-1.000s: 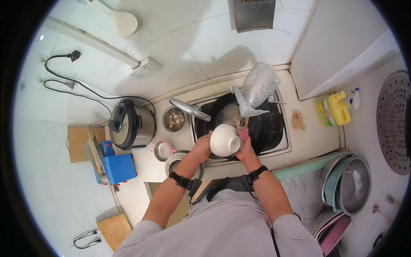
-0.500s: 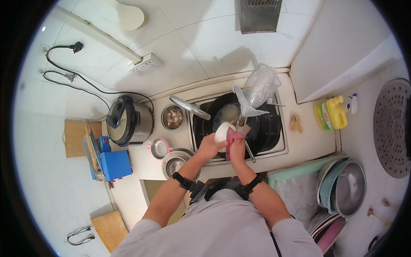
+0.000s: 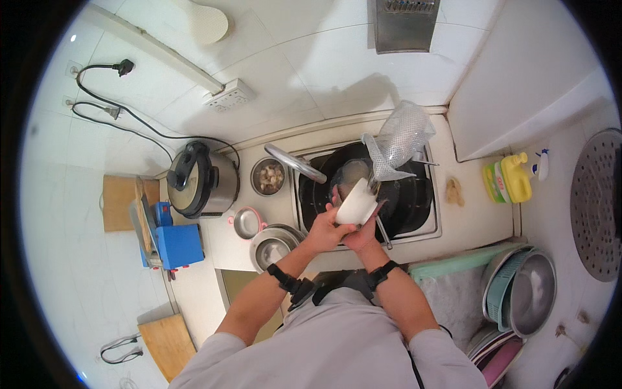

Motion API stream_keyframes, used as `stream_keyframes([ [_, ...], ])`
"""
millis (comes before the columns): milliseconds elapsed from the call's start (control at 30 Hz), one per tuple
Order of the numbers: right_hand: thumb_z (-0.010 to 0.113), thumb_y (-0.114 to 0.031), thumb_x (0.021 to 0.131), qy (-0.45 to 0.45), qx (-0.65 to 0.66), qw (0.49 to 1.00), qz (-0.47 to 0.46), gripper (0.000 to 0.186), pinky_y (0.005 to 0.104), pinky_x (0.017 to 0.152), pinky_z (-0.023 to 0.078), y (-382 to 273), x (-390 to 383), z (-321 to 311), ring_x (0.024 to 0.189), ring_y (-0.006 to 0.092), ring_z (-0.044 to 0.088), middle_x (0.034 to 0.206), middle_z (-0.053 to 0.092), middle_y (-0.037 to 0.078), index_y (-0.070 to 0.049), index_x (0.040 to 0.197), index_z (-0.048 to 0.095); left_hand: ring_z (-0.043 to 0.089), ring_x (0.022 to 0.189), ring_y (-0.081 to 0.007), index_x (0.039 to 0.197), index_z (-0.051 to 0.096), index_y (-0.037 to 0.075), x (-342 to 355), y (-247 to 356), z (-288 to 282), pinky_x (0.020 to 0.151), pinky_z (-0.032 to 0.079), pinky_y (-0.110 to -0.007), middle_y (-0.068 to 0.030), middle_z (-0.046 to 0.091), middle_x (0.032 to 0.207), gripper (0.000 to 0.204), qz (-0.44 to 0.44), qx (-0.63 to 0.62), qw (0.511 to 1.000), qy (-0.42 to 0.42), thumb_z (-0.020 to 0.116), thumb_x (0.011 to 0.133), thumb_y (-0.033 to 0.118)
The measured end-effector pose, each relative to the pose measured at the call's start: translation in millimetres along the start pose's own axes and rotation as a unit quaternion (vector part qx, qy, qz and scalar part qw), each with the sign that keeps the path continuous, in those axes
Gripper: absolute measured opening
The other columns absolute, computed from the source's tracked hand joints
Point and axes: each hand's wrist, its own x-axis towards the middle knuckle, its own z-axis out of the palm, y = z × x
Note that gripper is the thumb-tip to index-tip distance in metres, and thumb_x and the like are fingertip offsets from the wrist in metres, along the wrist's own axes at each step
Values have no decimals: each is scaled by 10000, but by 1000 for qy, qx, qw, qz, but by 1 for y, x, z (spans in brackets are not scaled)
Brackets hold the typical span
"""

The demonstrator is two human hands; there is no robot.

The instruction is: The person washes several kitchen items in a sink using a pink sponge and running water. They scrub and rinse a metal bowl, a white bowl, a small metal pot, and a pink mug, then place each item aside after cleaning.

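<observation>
A white bowl (image 3: 356,204) is tilted on its side over the sink (image 3: 435,220), held between both my hands. My left hand (image 3: 326,231) grips its left side, fingers curled round it. My right hand (image 3: 364,237) closes on the bowl from the lower right; a little dull pink shows by its fingers, but most of the pink cloth is hidden. Beneath the hands, a large black wok (image 3: 411,204) fills much of the sink. A clear round bowl (image 3: 355,170) sits in it, beside metal utensils whose handle (image 3: 383,232) points toward me.
A chrome faucet (image 3: 295,162) reaches over the sink's left side, and a silvery mesh bag (image 3: 402,139) stands at its back. To the left are a steel bowl of pale pieces (image 3: 267,176), a pink-handled bowl (image 3: 247,223), stacked steel bowls (image 3: 269,251) and an electric cooker (image 3: 203,180). Yellow jug (image 3: 508,178) stands right.
The white bowl has turned and tilted, its outside now facing up more. The pink cloth has gone mostly out of sight. My right hand has moved lower, under the bowl. The view has shifted slightly.
</observation>
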Motion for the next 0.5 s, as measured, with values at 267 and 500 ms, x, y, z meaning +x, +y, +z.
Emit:
stream_keyframes([
  [267, 384, -600, 993, 126, -57, 989, -55, 605, 464, 1050, 466, 0, -6, 7, 1222, 301, 581, 1355, 601, 79, -159, 1374, 545, 644, 791, -340, 948, 672, 54, 16, 2, -18, 762, 507, -441, -126, 666, 796, 278, 252, 398, 882, -15, 782, 698, 105],
  [500, 392, -604, 998, 214, -232, 949, -1, 624, 555, 982, 500, -28, -26, 32, 1195, 314, 607, 1382, 588, 84, -152, 1412, 512, 640, 874, -261, 884, 646, 112, 14, -8, -34, 842, 491, -388, -26, 673, 828, 193, 288, 506, 800, -148, 705, 700, 118],
])
